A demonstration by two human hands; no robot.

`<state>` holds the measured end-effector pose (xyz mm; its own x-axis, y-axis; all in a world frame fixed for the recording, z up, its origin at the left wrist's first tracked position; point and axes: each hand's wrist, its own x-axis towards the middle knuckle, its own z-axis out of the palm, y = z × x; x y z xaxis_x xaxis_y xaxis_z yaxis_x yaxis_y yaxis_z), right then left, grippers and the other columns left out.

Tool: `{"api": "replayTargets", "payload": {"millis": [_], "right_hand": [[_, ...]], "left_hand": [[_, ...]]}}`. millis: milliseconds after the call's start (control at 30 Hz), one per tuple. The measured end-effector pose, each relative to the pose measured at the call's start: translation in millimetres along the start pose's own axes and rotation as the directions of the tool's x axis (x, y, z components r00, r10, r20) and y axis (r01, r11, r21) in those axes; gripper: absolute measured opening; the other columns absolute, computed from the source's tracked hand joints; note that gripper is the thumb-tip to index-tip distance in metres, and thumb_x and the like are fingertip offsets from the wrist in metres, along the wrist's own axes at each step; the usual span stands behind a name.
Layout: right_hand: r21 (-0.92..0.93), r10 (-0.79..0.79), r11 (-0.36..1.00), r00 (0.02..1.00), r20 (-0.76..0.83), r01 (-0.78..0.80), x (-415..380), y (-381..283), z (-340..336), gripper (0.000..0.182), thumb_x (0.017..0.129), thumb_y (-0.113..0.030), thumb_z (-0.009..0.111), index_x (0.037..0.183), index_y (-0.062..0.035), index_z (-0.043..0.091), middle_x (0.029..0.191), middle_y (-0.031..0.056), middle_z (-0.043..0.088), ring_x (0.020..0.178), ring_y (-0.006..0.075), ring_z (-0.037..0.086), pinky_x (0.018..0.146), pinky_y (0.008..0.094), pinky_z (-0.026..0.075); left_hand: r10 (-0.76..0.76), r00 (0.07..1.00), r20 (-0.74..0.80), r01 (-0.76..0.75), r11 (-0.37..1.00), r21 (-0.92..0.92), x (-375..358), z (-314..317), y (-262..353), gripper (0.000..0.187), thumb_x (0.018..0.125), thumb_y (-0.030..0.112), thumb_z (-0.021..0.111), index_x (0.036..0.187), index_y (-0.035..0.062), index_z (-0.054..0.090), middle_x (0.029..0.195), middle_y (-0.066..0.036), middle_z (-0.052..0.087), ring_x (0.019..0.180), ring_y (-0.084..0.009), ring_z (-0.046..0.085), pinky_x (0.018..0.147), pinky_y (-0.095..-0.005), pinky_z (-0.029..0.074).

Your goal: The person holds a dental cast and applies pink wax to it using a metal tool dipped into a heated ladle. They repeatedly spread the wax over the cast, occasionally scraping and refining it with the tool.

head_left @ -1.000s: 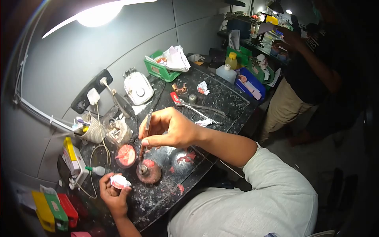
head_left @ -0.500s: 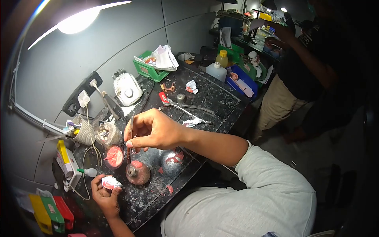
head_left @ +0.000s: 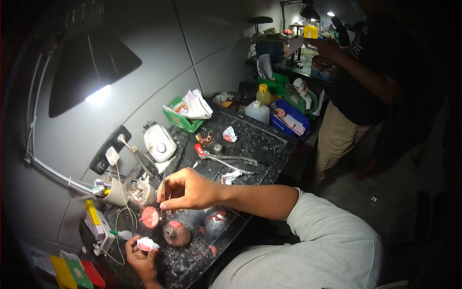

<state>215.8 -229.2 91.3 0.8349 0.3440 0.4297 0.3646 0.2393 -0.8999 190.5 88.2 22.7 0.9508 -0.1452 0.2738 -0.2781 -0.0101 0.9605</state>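
Observation:
My left hand [head_left: 139, 261] is closed around a small white dental cast with pink wax on it [head_left: 147, 244], near the table's front left edge. In my right hand [head_left: 192, 189] is a slim, dark-handled wax knife [head_left: 163, 198], held upright between thumb and fingers with its lower end pointing down. That end is beside the metal neck of a round spirit burner [head_left: 177, 234]; I cannot make out a flame or whether they touch. Left of the knife stands a cup of pink wax [head_left: 149, 217]. A shiny rounded piece with pink scraps [head_left: 216, 215] lies under my right forearm.
On the black table [head_left: 269, 139] lie pliers [head_left: 226, 159], a brown dental arch [head_left: 204, 138] and another white cast [head_left: 230, 134]. Behind are a white control box [head_left: 160, 143] and a green bin [head_left: 185, 120]. A lamp [head_left: 96, 79] hangs left. A person [head_left: 356, 82] stands at the right.
The camera view has tilted, so the table sits lower and the lamp shows from another angle. Both hands keep their holds, and the knife stays beside the burner.

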Motion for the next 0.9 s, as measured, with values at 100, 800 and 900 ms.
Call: {"api": "replayTargets", "payload": {"millis": [100,800,900], "right_hand": [[0.057,0.017,0.998,1.0,0.0,-0.017,0.3,3.5,0.6,0.014,0.089,-0.005,0.074,0.099,0.001,0.067,0.086,0.0038,0.07,0.075,0.007,0.066,0.064,0.0221,0.054],[0.071,0.082,0.994,0.996,0.016,-0.083,2.6,3.4,-1.4,0.009,0.092,-0.006,0.071,0.096,0.0,0.065,0.085,0.0071,0.071,0.074,0.0112,0.069,0.059,0.0242,0.057],[0.096,0.091,0.991,0.996,0.02,-0.092,4.0,4.2,-1.9,0.01,0.092,-0.006,0.071,0.096,0.0001,0.065,0.085,0.0075,0.071,0.074,0.0118,0.069,0.059,0.0242,0.056]], "left_hand": [[0.019,1.0,0.006,-0.019,1.0,0.012,2.2,-3.5,-4.2,0.068,0.074,0.012,0.09,0.125,-0.0025,0.049,0.1,-0.009,0.063,0.089,-0.0157,0.064,0.079,-0.0286,0.056],[0.164,0.986,0.016,-0.164,0.986,-0.032,34.5,-15.0,29.9,0.068,0.076,0.017,0.089,0.127,0.0,0.048,0.102,-0.013,0.065,0.082,-0.0172,0.067,0.068,-0.0286,0.06],[0.102,0.995,-0.025,-0.103,0.992,-0.075,29.1,-16.1,15.0,0.068,0.076,0.018,0.089,0.127,0.0001,0.048,0.103,-0.013,0.065,0.08,-0.0173,0.067,0.065,-0.0283,0.06]]}}
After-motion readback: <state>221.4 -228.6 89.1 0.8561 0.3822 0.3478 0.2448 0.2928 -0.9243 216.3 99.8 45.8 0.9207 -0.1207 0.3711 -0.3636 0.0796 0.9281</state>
